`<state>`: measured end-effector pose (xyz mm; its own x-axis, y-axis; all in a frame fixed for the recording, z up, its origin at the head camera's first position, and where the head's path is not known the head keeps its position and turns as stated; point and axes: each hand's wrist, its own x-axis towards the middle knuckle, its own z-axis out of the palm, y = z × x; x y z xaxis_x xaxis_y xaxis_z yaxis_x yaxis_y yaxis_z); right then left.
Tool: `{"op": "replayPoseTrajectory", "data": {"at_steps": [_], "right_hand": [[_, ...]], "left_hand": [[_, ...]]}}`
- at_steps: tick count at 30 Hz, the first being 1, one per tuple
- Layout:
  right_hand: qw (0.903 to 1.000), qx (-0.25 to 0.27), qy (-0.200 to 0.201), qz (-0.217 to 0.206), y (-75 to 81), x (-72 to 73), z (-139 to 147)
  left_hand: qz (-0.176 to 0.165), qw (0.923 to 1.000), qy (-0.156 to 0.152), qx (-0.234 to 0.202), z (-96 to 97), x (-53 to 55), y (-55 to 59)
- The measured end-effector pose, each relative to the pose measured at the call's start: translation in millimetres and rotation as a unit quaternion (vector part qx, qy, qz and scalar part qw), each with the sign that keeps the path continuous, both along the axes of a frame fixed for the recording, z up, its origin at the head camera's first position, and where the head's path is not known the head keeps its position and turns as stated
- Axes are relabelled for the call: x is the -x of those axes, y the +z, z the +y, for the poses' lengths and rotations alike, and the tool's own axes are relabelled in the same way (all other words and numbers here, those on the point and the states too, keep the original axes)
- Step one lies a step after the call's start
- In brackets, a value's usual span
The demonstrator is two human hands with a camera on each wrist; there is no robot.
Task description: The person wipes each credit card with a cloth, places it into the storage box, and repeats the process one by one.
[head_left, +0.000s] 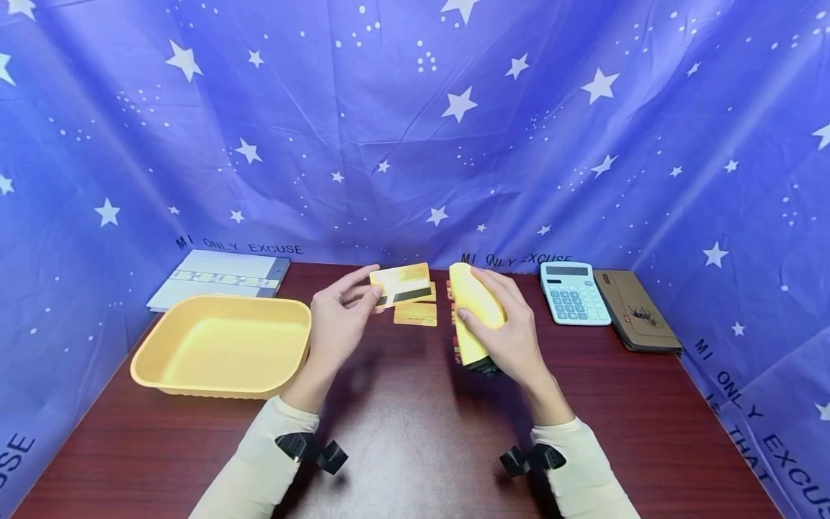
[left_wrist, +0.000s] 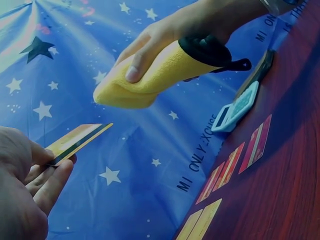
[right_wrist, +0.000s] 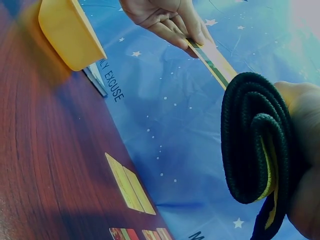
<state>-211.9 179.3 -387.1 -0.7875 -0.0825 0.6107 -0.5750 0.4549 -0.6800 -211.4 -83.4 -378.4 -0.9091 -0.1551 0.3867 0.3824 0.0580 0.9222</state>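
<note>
Card [head_left: 400,283] pinched between left fingers [head_left: 360,287]

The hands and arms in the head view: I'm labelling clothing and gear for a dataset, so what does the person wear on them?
Both hands are bare: no gloves or rings show on the left hand or the right hand. Each arm has a long cream sleeve ending at the wrist. A small black mount sits at each cuff.
</note>
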Motion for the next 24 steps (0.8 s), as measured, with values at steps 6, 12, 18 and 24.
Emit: {"op": "replayPoseTrajectory", "data": {"at_steps": [6, 12, 18, 24], "right_hand": [[1.0, 0.004, 0.007, 0.002, -0.7, -0.7, -2.9], [0.9999, 0.003, 0.013, 0.007, -2.6, -1.1, -6.8], [0.9998, -0.002, 0.013, 0.014, -3.4, -2.2, -9.5], [0.9993, -0.022, 0.011, 0.029, -5.2, -2.2, -11.4]], "left_hand": [[-0.002, 0.9994, 0.001, 0.033, 0.8, -0.3, -1.5], [-0.015, 0.9992, -0.021, 0.032, 2.9, -1.3, -2.4], [-0.023, 0.9986, -0.042, 0.025, 6.4, -2.2, -4.4], [-0.025, 0.9981, -0.052, 0.023, 10.2, -3.1, -6.2]]}}
